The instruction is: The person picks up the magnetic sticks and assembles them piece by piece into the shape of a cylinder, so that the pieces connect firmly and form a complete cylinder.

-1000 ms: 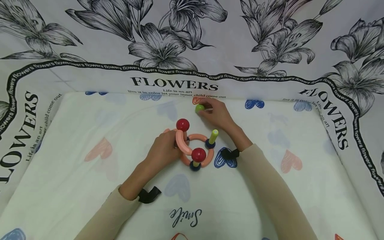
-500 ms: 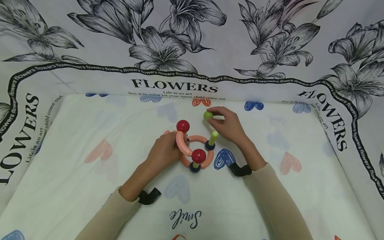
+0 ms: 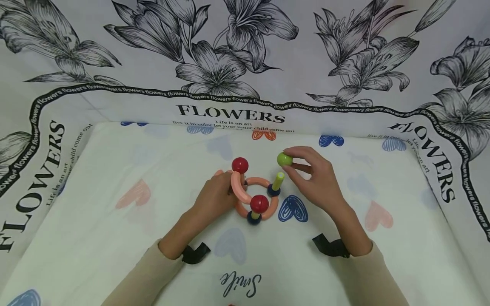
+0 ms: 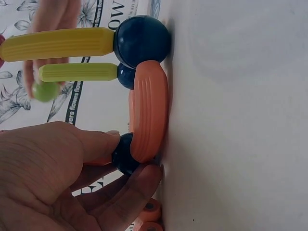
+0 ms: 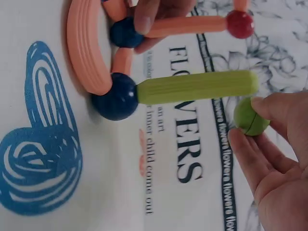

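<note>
A ring of curved orange rods (image 3: 257,181) joined by dark blue balls (image 5: 116,97) lies on the sheet. My left hand (image 3: 214,194) pinches one blue ball (image 4: 124,153) of the ring between thumb and fingers. From the ring's right side a light green rod (image 5: 197,86) stands upright, its top end bare. My right hand (image 3: 317,178) holds a green ball (image 3: 284,159) by the fingertips, just beside that rod's top and apart from it. A yellow rod (image 4: 62,43) rises from the near blue ball. Red balls (image 3: 259,204) top the uprights, bridged by a curved orange rod (image 3: 238,189).
Loose orange pieces (image 4: 148,212) lie beyond my left hand, mostly hidden by it. The white sheet (image 3: 160,157) with printed hearts spreads under everything. At the back runs a flower-printed cloth (image 3: 329,76) with a black lettered band.
My right hand has carried the green ball rightward and toward me, from the sheet's back edge to near the green rod's top. The left hand and ring stay in place.
</note>
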Tool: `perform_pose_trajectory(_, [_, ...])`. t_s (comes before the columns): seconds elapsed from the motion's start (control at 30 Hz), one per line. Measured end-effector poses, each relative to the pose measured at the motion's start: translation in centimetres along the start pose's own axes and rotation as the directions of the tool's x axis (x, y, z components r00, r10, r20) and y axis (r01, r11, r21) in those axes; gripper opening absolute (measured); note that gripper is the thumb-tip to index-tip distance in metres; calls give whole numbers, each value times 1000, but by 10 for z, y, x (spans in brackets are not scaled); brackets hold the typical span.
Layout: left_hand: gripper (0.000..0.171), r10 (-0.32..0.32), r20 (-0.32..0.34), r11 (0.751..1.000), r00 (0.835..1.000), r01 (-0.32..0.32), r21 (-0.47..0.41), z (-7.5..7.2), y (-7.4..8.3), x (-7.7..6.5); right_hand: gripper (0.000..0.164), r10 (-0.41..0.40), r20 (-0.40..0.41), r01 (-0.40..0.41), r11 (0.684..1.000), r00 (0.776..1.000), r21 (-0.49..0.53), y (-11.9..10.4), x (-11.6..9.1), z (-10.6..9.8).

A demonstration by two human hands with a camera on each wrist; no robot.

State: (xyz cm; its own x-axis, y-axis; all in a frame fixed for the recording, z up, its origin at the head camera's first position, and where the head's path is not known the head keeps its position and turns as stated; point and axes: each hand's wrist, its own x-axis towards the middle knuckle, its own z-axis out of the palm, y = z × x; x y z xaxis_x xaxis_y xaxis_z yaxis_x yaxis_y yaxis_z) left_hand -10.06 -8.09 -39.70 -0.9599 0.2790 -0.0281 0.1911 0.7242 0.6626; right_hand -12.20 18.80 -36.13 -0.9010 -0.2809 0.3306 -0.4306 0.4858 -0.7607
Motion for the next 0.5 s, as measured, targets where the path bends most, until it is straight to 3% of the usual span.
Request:
perform_pose_trajectory(0.2, [11,3,-23,1000,1000,-3,-18,1,-1,0,43,-109,-7,108,990,994,-92,-15,-18,-8])
perform_pose_trajectory(0.5, [12,-6,11,1000,1000,6,-14,4,0,3,42,-169,-9,165,971,986,-174,-22,-29,-5])
